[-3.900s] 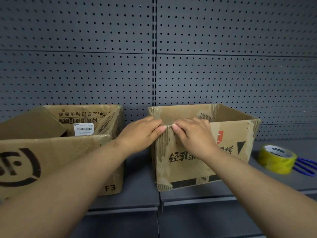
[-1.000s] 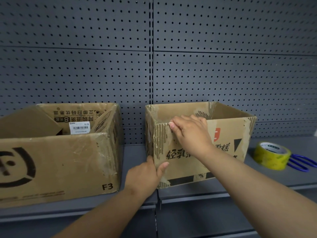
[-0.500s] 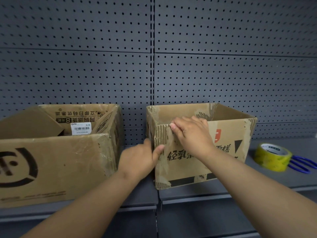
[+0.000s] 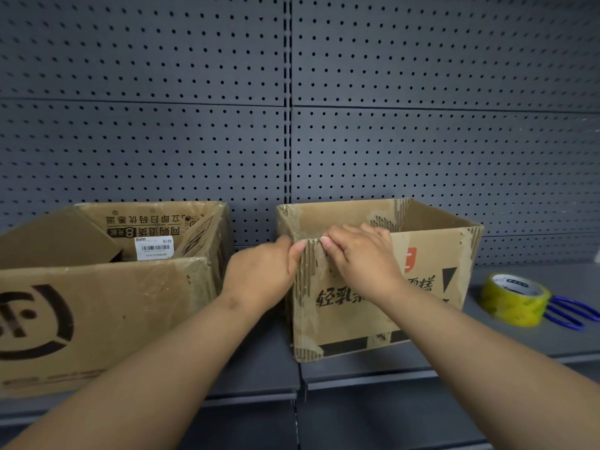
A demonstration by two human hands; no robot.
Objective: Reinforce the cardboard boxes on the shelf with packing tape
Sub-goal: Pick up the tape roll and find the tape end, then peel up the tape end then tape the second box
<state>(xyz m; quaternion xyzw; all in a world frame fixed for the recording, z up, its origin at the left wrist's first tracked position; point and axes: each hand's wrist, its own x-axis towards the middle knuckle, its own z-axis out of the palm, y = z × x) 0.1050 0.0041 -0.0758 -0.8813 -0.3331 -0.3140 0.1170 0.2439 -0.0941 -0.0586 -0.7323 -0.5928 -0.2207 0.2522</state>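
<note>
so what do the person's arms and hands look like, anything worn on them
The left forearm and right forearm are bare to the frame's edge, with no sleeves in view. The left hand and right hand wear no gloves, and no ring, watch or bracelet shows. The visible nails are short and unpainted.

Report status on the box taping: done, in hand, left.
Done: the large brown cardboard box shows glossy clear tape over its front right corner. In hand: the left hand and right hand pinch the top front-left corner of the smaller brown cardboard box, where tape runs down the edge. Left: its torn front-right corner, possibly; the yellow tape roll and blue-handled scissors lie beside it.
</note>
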